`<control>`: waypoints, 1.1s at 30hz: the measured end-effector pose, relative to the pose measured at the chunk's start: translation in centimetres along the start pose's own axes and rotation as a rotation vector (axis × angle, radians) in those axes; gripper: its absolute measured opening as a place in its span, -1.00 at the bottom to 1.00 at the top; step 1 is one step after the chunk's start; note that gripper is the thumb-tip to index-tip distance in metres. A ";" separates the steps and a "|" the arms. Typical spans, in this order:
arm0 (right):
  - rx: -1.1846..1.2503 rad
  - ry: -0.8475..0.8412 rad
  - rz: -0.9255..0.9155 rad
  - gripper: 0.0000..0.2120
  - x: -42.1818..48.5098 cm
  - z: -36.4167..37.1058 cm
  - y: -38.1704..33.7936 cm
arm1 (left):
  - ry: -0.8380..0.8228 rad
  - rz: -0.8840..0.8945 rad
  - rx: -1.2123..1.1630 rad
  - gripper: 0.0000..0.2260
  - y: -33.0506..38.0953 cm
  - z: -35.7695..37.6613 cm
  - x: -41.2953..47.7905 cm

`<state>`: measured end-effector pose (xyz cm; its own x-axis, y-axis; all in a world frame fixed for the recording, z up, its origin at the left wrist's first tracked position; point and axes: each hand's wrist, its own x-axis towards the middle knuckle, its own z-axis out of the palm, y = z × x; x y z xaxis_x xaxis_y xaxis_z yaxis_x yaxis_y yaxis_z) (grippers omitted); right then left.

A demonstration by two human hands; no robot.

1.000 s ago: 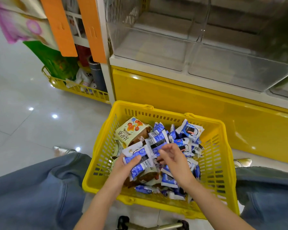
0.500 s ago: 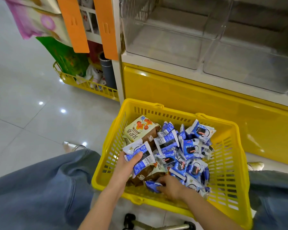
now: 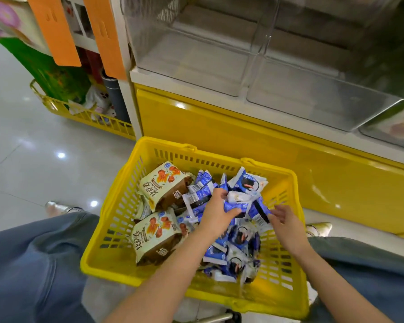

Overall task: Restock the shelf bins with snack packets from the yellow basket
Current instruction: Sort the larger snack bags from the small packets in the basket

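Since the earlier frame the left hand [image 3: 216, 212] has shifted from the near left of the pile to its far middle, and the right hand [image 3: 287, 223] has come up from the near edge to the right side. Two tan bags [image 3: 163, 187] now lie uncovered on the left of the basket [image 3: 117, 220], where only one showed before.

The left grip is closed around a bunch of blue packets [image 3: 233, 207], thumb on the right side and fingers curled over the far side. The right grip is spread and holds nothing, its fingertips just beside the blue packets at the right end of that bunch. The rest of the blue packets lie heaped in the right half of the basket, on the near side of both hands.

The bins [image 3: 219, 54] stand clear and bare on the shelf, far of the basket and higher, so the coming move likely runs up and away from the person. The bunch lies with its long axis left to right between the hands. The left hand is nearer the left bin; the right hand looks set to steady or add to the bunch first.
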<state>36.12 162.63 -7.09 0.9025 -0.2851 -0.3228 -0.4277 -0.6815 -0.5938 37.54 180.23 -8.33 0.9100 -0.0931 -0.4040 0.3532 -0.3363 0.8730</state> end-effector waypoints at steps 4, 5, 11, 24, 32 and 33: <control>0.075 0.163 -0.133 -0.60 -0.9 0.8 0.6 | 0.187 0.208 0.115 -0.67 1.1 -0.2 0.0; 0.066 0.147 -0.169 -0.67 -1.1 1.1 0.9 | 0.223 0.262 0.136 -0.72 0.9 -0.6 -0.5; -0.253 -0.546 -0.107 -0.72 -2.6 4.9 3.3 | -0.103 -0.008 0.259 -0.86 -5.5 -1.8 -5.1; -0.408 -0.693 -0.178 -0.91 -2.5 5.8 3.3 | -0.168 -0.640 -0.237 -0.50 -6.0 1.5 -2.8; -0.306 -0.698 -0.117 -0.67 0.0 -0.7 0.5 | 0.027 -0.787 -0.503 -0.74 -5.7 1.6 -2.5; -0.277 -0.651 -0.146 -0.69 0.2 -1.4 -0.1 | 0.023 -0.767 -0.470 -0.79 -5.6 1.3 -2.8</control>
<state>36.44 161.65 -6.04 0.6994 0.2221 -0.6793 -0.1986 -0.8527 -0.4832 32.74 181.14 -12.49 0.3900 0.0193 -0.9206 0.9132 0.1206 0.3893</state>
